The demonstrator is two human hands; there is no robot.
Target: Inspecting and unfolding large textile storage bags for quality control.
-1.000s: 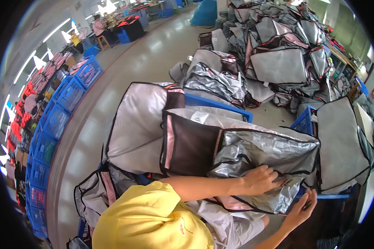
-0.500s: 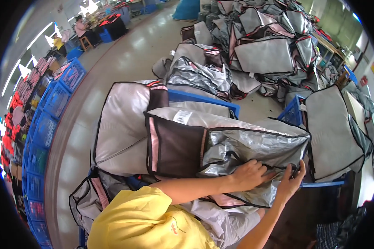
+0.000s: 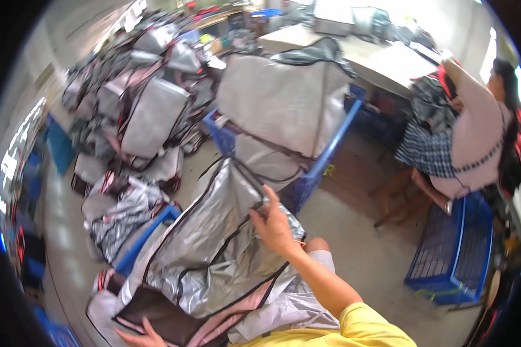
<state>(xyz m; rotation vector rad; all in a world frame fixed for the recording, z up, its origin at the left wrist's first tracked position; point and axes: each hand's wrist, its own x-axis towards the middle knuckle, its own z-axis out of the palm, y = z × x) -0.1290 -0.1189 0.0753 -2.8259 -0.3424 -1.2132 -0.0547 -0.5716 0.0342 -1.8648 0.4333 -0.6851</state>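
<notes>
An insulated bag with a shiny silver lining, black edging, pink strips and a dark mesh pocket lies across my lap, its inner side up. My right hand is at the bag's upper right edge, fingers stretched out and thumb apart, lying against the silver lining. Low in the picture, my left hand is beside the dark mesh pocket, fingers spread and holding nothing; part of it is cut off by the lower edge.
Ahead, a blue crate holds folded grey bags. A large bag pile spreads at the left. Another blue crate is beside my bag. To the right a seated person handles grey fabric near a white table and a blue crate.
My view has swung right, bringing the seated person into sight. My hands have moved apart: the left is now by the mesh pocket, the right remains at the bag's edge.
</notes>
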